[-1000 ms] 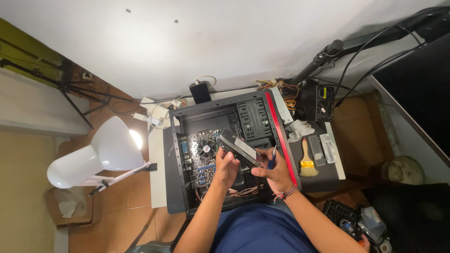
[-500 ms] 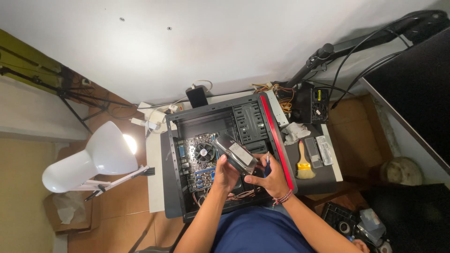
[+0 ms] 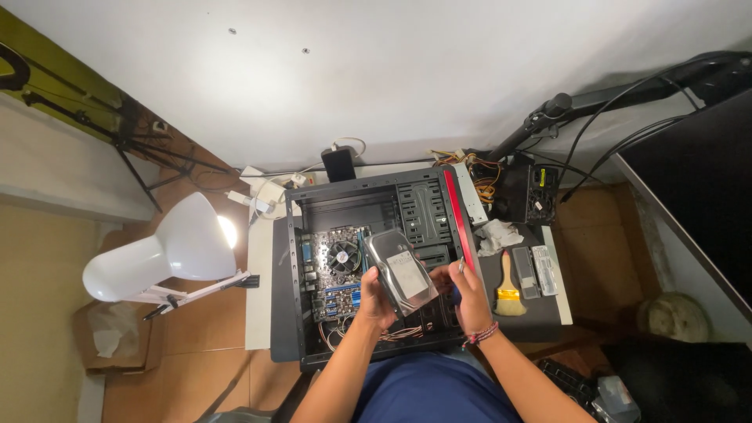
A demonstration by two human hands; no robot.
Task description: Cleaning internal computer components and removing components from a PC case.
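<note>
An open black computer case (image 3: 294,258) with a red front edge lies on its side on a small table. Inside it I see a motherboard (image 3: 337,274) with a round cooler fan. Above the case I hold a silver hard drive (image 3: 401,268) with a white label. My left hand (image 3: 374,298) grips its lower left edge. My right hand (image 3: 468,294) holds its right side, with a small metal tool between the fingers.
A yellow-bristled brush (image 3: 507,290), two flat grey parts (image 3: 535,271) and a crumpled cloth (image 3: 497,235) lie right of the case. A power supply (image 3: 526,192) with loose wires sits behind. A lit white desk lamp (image 3: 168,251) stands at left, a black phone (image 3: 339,164) at the back.
The hard drive has turned in my hands and now faces up with its label showing. Both hands stay on it above the case.
</note>
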